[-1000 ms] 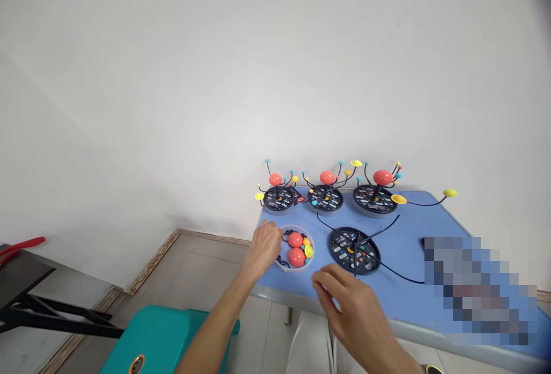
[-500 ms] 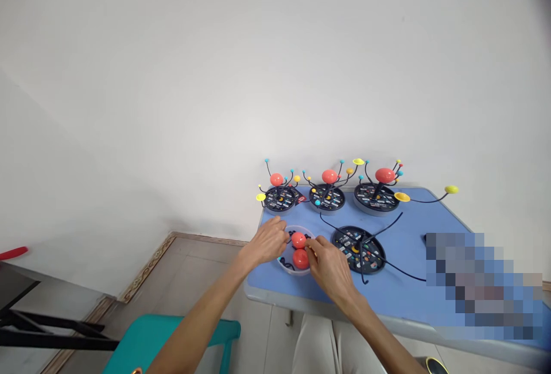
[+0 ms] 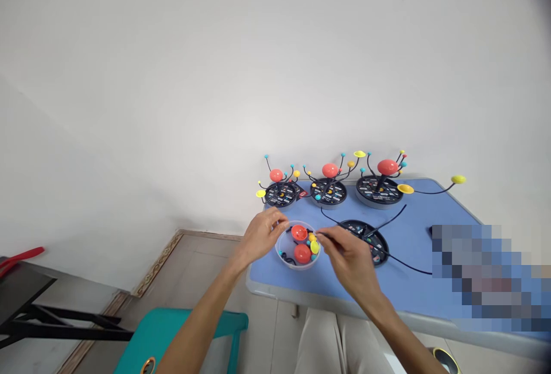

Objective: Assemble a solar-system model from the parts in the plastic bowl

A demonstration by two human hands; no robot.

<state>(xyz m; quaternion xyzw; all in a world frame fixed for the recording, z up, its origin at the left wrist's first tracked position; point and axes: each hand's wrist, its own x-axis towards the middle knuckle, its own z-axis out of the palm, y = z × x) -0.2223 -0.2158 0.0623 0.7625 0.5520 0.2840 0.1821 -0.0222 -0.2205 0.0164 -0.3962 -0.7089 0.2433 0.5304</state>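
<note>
A clear round plastic tub [image 3: 297, 268] stands near the table's front left. Inside lie two red half balls, one hollow side up [image 3: 298, 234] and one dome up [image 3: 302, 254], with small yellow and blue balls, a yellow ringed piece [image 3: 315, 247] and black curved bits. The bent fingers of my left hand [image 3: 262, 235] close on the tub's far left rim. At its right rim my right hand [image 3: 353, 256] pinches something too small to make out. Behind that hand is a black round base with long thin arms [image 3: 382, 242], partly hidden.
Three planet models stand along the wall: left [image 3: 279, 195], middle [image 3: 328, 192] and right [image 3: 379, 191]. The blue table [image 3: 413, 207] carries a pixelated area at right. A teal stool [image 3: 172, 328] is at lower left, beside a black-framed piece of furniture [image 3: 26, 288].
My right hand has drawn out of the tub to its right rim. The far red half ball now shows its hollow side, and yellow pieces are uncovered. The view has shifted slightly.
</note>
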